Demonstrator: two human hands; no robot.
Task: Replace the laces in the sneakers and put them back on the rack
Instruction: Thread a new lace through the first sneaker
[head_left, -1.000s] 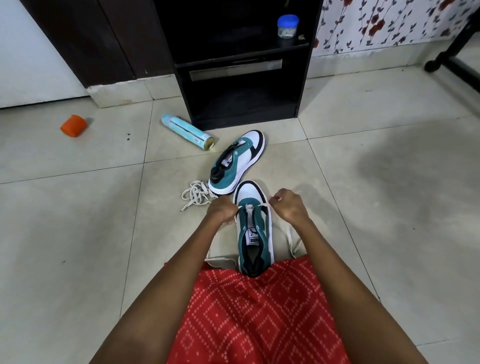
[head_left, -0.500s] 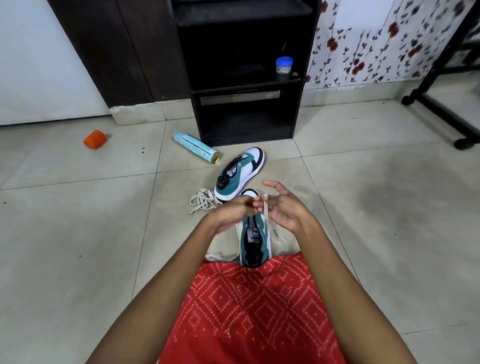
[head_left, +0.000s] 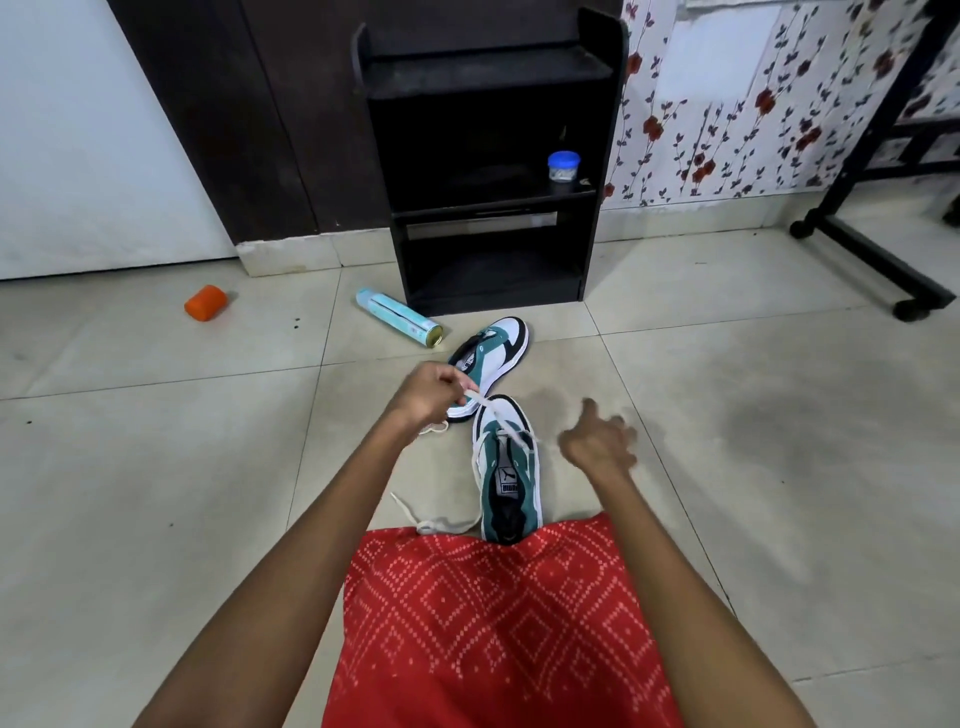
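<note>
A teal, white and black sneaker (head_left: 509, 478) lies on the floor tiles just ahead of my red-clad lap, toe pointing away. A white lace (head_left: 488, 413) runs from its front eyelets up to my left hand (head_left: 426, 397), which pinches it taut to the upper left. The lace's other end (head_left: 436, 522) trails loose on the floor left of the shoe. My right hand (head_left: 600, 441) hovers right of the sneaker, blurred, fingers loosely curled and holding nothing. The second sneaker (head_left: 493, 353) lies unlaced further off, by the black rack (head_left: 488, 171).
A light-blue spray can (head_left: 397, 317) lies on its side left of the rack. An orange cap (head_left: 205, 303) sits on the floor far left. A blue-lidded jar (head_left: 562, 166) stands on the rack's middle shelf. A black wheeled stand (head_left: 872, 260) is at right.
My left hand has pulled the lace up and out to the left. My right hand has let go and moved off to the right. The camera has tilted up.
</note>
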